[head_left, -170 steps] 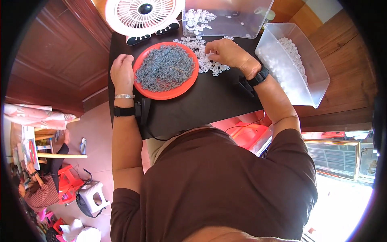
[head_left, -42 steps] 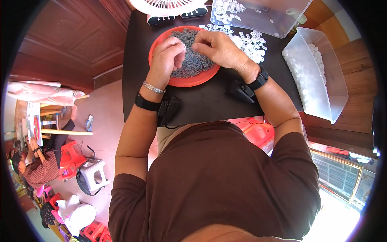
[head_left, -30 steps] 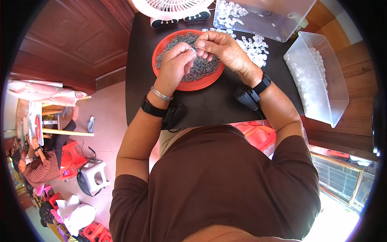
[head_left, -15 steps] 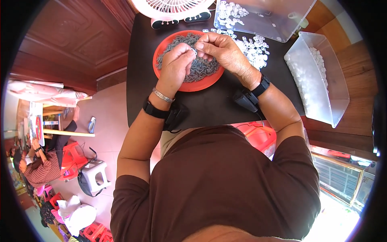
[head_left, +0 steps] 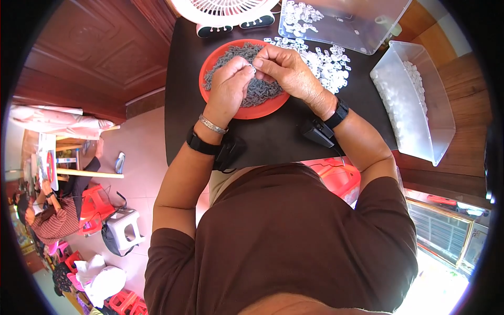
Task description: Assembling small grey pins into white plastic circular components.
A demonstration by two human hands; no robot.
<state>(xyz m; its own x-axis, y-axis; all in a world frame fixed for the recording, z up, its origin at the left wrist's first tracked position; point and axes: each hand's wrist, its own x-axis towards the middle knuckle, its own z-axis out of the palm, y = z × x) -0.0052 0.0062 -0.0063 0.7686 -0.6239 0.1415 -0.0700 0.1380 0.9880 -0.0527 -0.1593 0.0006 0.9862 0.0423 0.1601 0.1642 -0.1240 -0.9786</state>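
Above a shallow red bowl (head_left: 265,109) full of small grey plastic pieces (head_left: 257,93), my two hands meet fingertip to fingertip. My left hand (head_left: 229,84) is closed, pinching a small white plastic piece (head_left: 252,69) between thumb and forefinger. Thumb and forefinger of my right hand (head_left: 286,67) are pinched together right beside that piece; whatever they hold is too small and covered to make out. Many loose white plastic pieces (head_left: 329,67) with holes lie on the black table just beyond my right hand.
A white fan (head_left: 226,13) stands at the table's far edge. Clear plastic bins, one at the back (head_left: 346,31) and one at the right (head_left: 415,105), contain more white pieces. Two black devices with a cable (head_left: 317,131) hang at my wrists. At far left sits another person (head_left: 55,220).
My right hand has shifted slightly, its fingers now closer to the white piece in my left. The left hand stays almost where it was.
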